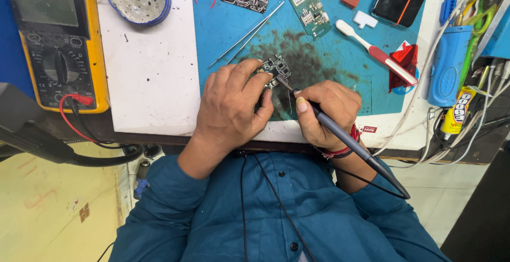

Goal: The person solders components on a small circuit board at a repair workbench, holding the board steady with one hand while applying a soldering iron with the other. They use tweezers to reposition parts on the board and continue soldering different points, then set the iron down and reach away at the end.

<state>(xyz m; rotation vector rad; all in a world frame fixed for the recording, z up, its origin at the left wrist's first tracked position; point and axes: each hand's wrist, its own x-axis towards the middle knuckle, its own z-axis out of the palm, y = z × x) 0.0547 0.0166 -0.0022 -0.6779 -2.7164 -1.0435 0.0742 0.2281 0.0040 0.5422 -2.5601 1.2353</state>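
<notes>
Looking down from the head camera, I am seeing my left hand point(231, 108) pinching a small dark circuit board point(276, 68) at the centre of the blue work mat point(223, 25), while my right hand point(326, 113) is gripping a black soldering iron point(340, 132), its tip touching the board's lower edge. At three o'clock a yellow labelled tube point(458, 110) is lying among the cables, beside a blue casing point(447, 65). A small red label point(368, 129) is sitting on the mat's edge at four o'clock. At one o'clock a toothbrush point(372, 52) is lying beside a red packet point(402, 65). Tweezers point(247, 34) and a green board point(305, 1) are lying toward twelve, and a yellow multimeter point(56, 39) at ten.
</notes>
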